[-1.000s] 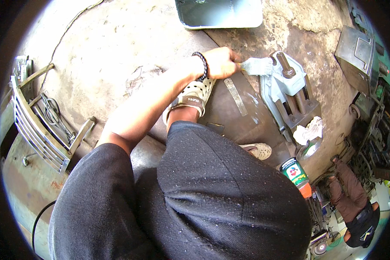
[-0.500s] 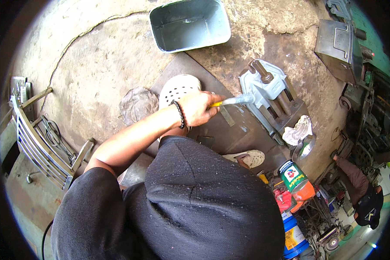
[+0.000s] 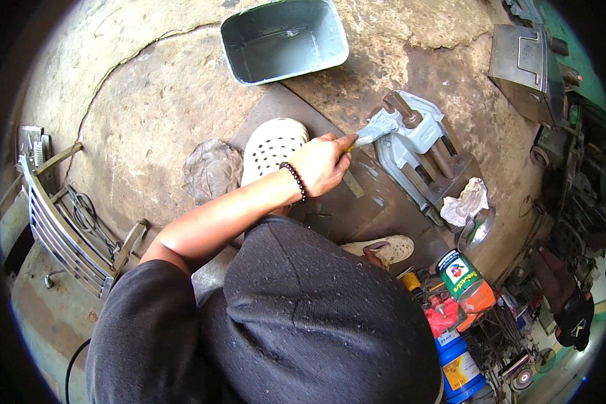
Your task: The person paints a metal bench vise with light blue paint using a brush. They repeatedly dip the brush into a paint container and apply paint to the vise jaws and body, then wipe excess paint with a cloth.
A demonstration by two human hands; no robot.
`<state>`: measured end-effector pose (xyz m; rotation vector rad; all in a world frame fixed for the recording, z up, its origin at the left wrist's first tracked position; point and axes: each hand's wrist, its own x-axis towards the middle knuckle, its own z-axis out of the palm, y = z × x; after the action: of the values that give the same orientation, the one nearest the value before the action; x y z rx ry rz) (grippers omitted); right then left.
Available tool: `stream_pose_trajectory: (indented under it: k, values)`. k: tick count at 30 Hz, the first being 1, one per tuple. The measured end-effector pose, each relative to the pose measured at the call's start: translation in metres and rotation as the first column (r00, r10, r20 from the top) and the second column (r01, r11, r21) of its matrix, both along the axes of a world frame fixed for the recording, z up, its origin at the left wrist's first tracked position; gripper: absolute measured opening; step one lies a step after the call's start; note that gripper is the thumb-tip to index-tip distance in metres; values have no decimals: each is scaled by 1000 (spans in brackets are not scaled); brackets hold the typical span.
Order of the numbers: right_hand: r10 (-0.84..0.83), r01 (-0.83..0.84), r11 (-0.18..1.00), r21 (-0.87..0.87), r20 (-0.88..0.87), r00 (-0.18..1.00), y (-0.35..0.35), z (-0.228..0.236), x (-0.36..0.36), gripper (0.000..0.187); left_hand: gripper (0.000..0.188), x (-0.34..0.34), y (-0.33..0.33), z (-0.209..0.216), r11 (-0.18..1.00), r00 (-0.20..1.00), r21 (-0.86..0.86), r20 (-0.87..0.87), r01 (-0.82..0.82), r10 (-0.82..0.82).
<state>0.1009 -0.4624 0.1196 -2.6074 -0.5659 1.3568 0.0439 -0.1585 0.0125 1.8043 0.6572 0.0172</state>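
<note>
My left hand [image 3: 322,165], with a dark bead bracelet at the wrist, is closed round the yellow handle of a paintbrush [image 3: 377,130]. The bristles carry pale grey-blue paint and lie against the near jaw of a bench vise [image 3: 421,135]. Much of that vise is coated in the same pale colour, while its screw and guide bars look bare brown metal. It rests on a dark flat sheet [image 3: 323,225] on the floor. My right hand does not show; black clothing [image 3: 316,316] fills the lower middle.
A grey rectangular tub [image 3: 283,44] stands beyond the vise. Crumpled grey cloth [image 3: 213,168] lies beside my shoe [image 3: 273,151]. At right are a white rag [image 3: 466,202], a paint can [image 3: 461,276] and a blue container [image 3: 461,370]. A person [image 3: 572,310] is farther right; a slatted metal frame [image 3: 64,225] stands left.
My left hand has risen slightly and turned, tilting the paintbrush upward so its bristles reach the vise nearer the screw. The whole view has shifted a little.
</note>
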Motion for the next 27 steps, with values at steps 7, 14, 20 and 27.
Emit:
stream_pose_trajectory:
  k: [7,14,20,27]
  values:
    - [-189,188,982,-21,-173,967,-71,-70,3,51,44,9,-2,-4,999,999,-41,27,-16,17]
    - [-180,190,980,57,-139,974,-34,-35,5,51,45,14,2,-8,1000,1000,-15,6,-8,8]
    - [-160,160,987,-15,-157,975,-18,-28,2,50,43,23,3,-12,999,999,-17,-11,37,-37]
    - [-137,137,990,-7,-117,984,-18,-26,2,52,40,22,0,11,990,997,-125,26,69,-66]
